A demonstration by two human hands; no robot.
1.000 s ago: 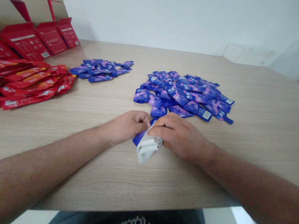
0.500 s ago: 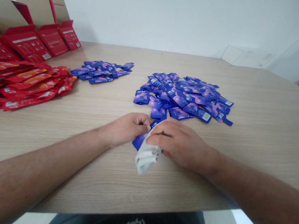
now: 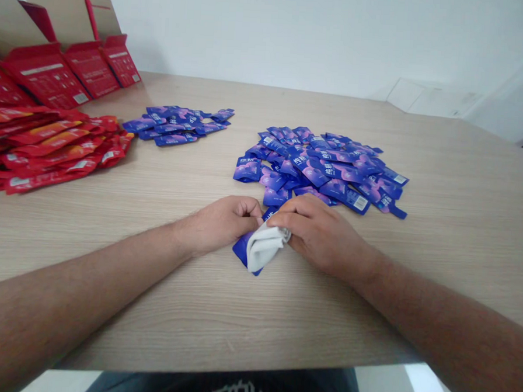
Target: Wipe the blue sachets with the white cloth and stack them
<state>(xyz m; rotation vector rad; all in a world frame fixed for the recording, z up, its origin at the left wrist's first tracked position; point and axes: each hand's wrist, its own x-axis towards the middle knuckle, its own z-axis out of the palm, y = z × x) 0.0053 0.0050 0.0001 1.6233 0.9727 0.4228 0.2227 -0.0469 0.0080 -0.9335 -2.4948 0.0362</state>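
A blue-and-purple sachet lies flat on the wooden table, partly covered by a folded white cloth. My left hand is closed on the sachet's left edge, fingers curled and thumb pressed down. Over the sachet, my right hand grips the cloth between thumb and fingers. Much of the sachet's right side is hidden under the cloth and this hand. Just beyond both hands spreads a loose pile of blue sachets of the same look.
A smaller heap of blue sachets lies farther back, left of centre. At the left are stacked red packets, with open red cardboard boxes behind them. A white wall borders the table's far edge.
My right hand has moved slightly up and away with the cloth, whose hanging end now rests bunched on the sachet. My left hand has stayed in place.
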